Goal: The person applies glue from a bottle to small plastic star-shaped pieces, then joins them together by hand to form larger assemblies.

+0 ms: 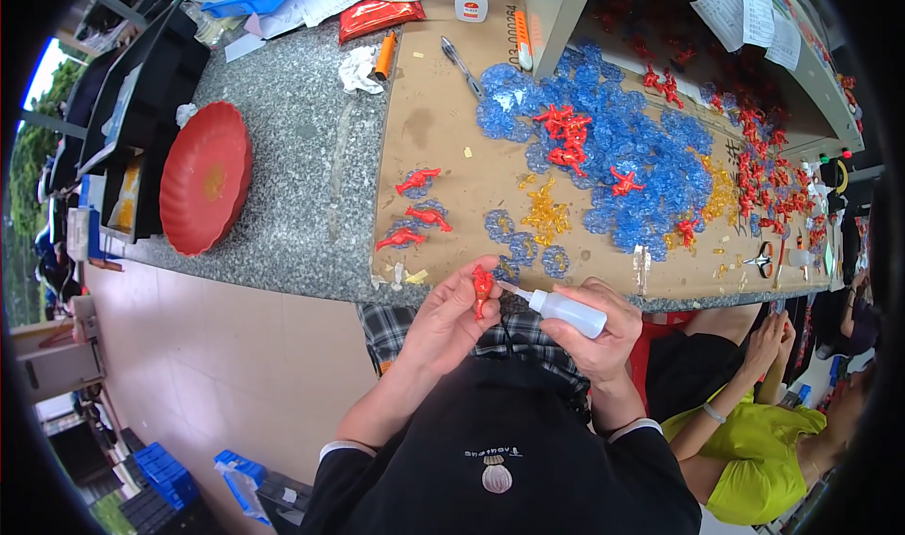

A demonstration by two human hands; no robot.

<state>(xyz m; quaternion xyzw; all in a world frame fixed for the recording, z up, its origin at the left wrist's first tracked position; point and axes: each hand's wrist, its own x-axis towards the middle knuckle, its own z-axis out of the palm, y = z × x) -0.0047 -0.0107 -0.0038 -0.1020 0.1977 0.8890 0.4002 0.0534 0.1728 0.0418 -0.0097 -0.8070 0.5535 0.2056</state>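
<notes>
Head view is showing the person's left hand (443,323) pinching a small red plastic figure (483,288) between thumb and fingertips, holding it upright just off the near edge of the granite counter (302,177). The right hand (603,332) is clenching around a small white squeeze bottle (568,310), and the bottle's thin nozzle is pointing left, its tip meeting the red figure. Both hands are hovering over the person's lap, above a plaid cloth (396,332).

On the cardboard sheet (443,130) covering the counter, 3 finished pieces (415,213), each a red figure on a clear blue ring, are lying near the left edge. A big heap of blue rings (622,158) is spreading further right, with loose yellow bits (547,213) in front of it. A red scalloped dish (205,177) is sitting well to the left. Another person in a yellow-green top (764,450) is sitting at the right.
</notes>
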